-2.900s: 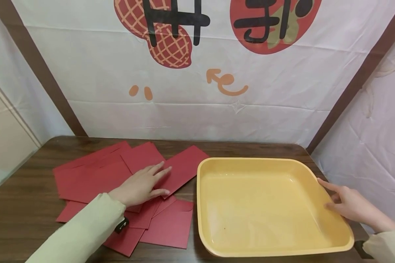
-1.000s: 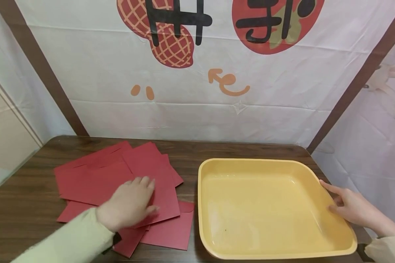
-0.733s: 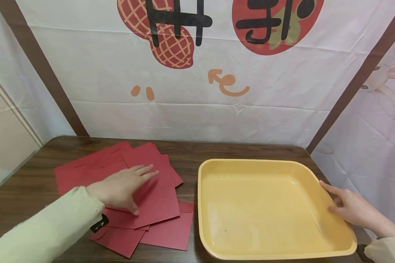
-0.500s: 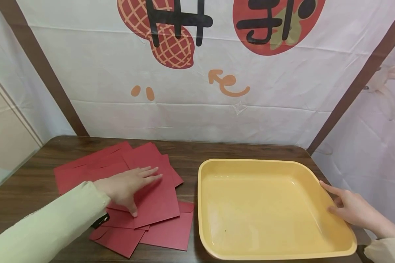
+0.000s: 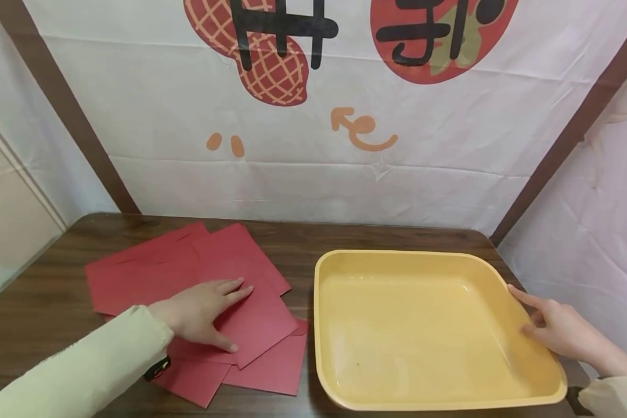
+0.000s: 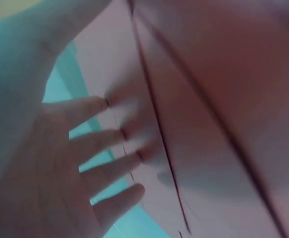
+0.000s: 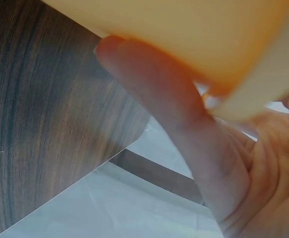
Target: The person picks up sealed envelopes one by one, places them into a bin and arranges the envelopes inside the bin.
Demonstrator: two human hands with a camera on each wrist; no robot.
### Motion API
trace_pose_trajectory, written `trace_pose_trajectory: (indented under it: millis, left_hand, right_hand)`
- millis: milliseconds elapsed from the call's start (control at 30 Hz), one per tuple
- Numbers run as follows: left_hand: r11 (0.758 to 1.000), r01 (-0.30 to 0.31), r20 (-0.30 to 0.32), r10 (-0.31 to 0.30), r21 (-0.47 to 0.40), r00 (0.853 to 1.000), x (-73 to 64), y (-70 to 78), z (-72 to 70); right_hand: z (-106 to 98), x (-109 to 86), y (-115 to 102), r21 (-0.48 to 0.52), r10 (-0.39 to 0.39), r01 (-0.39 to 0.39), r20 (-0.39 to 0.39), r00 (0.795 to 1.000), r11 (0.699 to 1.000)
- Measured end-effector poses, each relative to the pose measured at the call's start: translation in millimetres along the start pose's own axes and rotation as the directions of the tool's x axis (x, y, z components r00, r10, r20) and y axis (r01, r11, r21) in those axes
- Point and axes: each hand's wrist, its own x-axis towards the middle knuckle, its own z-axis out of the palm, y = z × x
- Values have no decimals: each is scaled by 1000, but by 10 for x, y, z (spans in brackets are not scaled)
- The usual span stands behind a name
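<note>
My left hand (image 5: 201, 310) lies with spread, fairly straight fingers on a red envelope (image 5: 263, 325) at the top of an overlapping pile. Other red envelopes (image 5: 141, 276) fan out beneath and to its left. Seen from the left wrist, the fingertips (image 6: 134, 158) touch the paper's surface. On the right, my right hand (image 5: 559, 331) holds the near right side of a yellow tray (image 5: 428, 325). Its thumb is at the inner wall and its index finger runs along the outside. The right wrist view shows a finger (image 7: 154, 84) against the tray's outer wall.
A dark wooden table (image 5: 292, 232) carries everything. Behind it hangs a white printed cloth (image 5: 292, 186), with more cloth (image 5: 595, 203) at the right side. A lower right envelope (image 5: 277, 374) lies close to the tray's left wall.
The envelope that lay slanted toward the tray has been drawn left onto the pile. Lately the top envelope has turned, its lower corner shifting right under my left hand. My right hand stays put.
</note>
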Motion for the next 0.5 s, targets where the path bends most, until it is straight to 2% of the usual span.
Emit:
trace_pose_trajectory:
  millis: [167,233,300,367,500]
  left_hand:
    - [991,92,-97,-82,97,992,-75,239,217]
    - [981,133,-151,-111,144,982,-90,349,311]
    - [958,187,-202,-144,216,969,-88,460,391]
    - [913,250,-255,-171,323,952,-74,565,456]
    - [771,372,-361,-197,518,911,-34,750,556]
  right_hand:
    - [-2,-5,9,-2,-5,5,7,1000,1000]
    - [4,-15,16,1,-15,15,9,1000,1000]
    - [15,-24,25,-1,-26,26,-1,1000,1000]
    - [29,-31,36,-10,-40,40,-21,999,999]
    - [58,-36,51,-42,-66,63,-72,995,997]
